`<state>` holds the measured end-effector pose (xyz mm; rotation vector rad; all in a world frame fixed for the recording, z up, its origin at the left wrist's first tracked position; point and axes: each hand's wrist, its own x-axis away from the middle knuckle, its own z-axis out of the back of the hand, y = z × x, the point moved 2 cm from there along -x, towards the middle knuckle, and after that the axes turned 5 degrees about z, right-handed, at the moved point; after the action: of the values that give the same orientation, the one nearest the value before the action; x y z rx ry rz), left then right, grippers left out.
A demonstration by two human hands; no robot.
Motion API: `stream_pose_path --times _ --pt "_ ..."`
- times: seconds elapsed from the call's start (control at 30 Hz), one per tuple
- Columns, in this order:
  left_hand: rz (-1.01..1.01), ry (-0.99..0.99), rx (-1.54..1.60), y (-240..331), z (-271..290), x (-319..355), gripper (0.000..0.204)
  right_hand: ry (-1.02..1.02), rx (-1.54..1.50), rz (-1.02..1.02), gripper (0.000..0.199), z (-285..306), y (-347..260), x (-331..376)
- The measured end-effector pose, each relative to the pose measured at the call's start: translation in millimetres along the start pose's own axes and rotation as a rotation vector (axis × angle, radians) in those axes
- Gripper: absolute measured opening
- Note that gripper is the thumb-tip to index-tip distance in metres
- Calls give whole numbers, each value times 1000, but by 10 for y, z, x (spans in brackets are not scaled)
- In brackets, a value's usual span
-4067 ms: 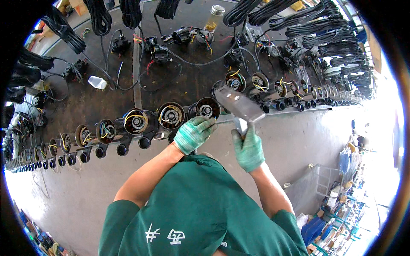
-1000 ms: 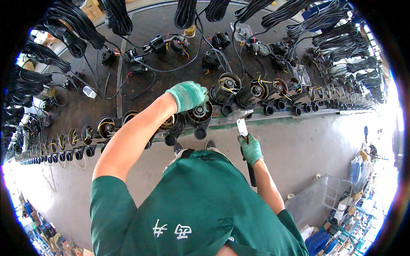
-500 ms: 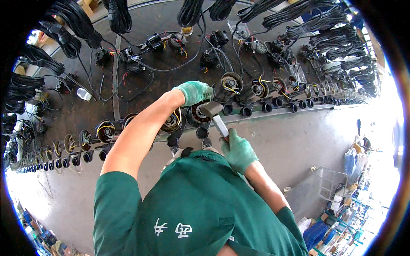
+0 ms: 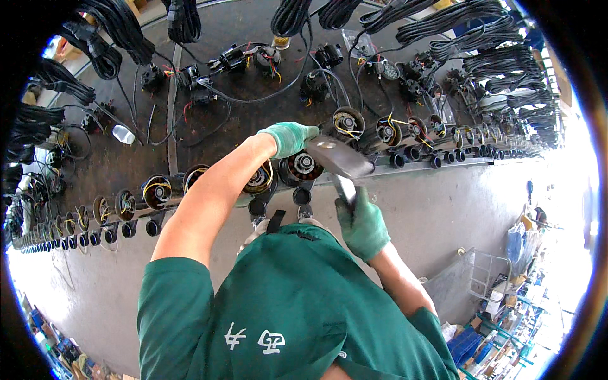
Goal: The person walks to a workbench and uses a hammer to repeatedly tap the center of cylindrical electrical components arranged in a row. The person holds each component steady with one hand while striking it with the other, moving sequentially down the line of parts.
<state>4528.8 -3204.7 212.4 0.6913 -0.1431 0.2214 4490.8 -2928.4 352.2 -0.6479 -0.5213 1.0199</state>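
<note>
My right hand (image 4: pixel 363 229), in a green glove, grips the handle of a hammer (image 4: pixel 339 158). The hammer's broad grey head is smeared by motion and lies just right of my left hand. My left hand (image 4: pixel 291 139), gloved too, is closed above a round black motor housing (image 4: pixel 288 172) at the bench's near edge. What its fingers hold, if anything, is hidden. Copper windings and a light metal centre show inside that housing. Another open housing (image 4: pixel 258 180) with yellow and white wires sits beside it, partly behind my left forearm.
A long row of similar motor housings (image 4: pixel 156 192) runs along the edge of the dark bench (image 4: pixel 209 136). Bundles of black cable (image 4: pixel 291 18) hang across the far side. Loose motor parts (image 4: pixel 266 60) and a white cup (image 4: pixel 123 134) lie on the bench. A wire cart (image 4: pixel 491 272) stands right.
My right hand and the hammer have moved slightly right, and the hammer head has swung away from the motor housing. My left hand stays nearly in place.
</note>
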Motion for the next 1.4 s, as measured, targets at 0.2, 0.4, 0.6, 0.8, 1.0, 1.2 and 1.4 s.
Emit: stream_pose_path --times 0.2,0.4,0.6,0.8,1.0,1.2,1.4 --pt "-26 -5 -41 165 21 39 32 -212 131 -158 28 -177 395 -115" --pt "66 -37 -73 122 68 40 31 114 -53 92 26 110 30 -13" --pt "72 -29 -53 121 -13 -38 32 -264 166 -190 36 -263 625 -198" --pt "96 2 -78 148 74 56 34 -100 13 -87 31 131 141 -78" --pt "50 -4 -116 132 76 60 37 -162 136 -102 33 -115 287 -111" --pt "96 -33 -100 184 159 -21 30 -246 183 -193 40 -121 464 -236" --pt "87 45 -40 19 6 9 31 -50 34 -54 35 -18 176 -124"
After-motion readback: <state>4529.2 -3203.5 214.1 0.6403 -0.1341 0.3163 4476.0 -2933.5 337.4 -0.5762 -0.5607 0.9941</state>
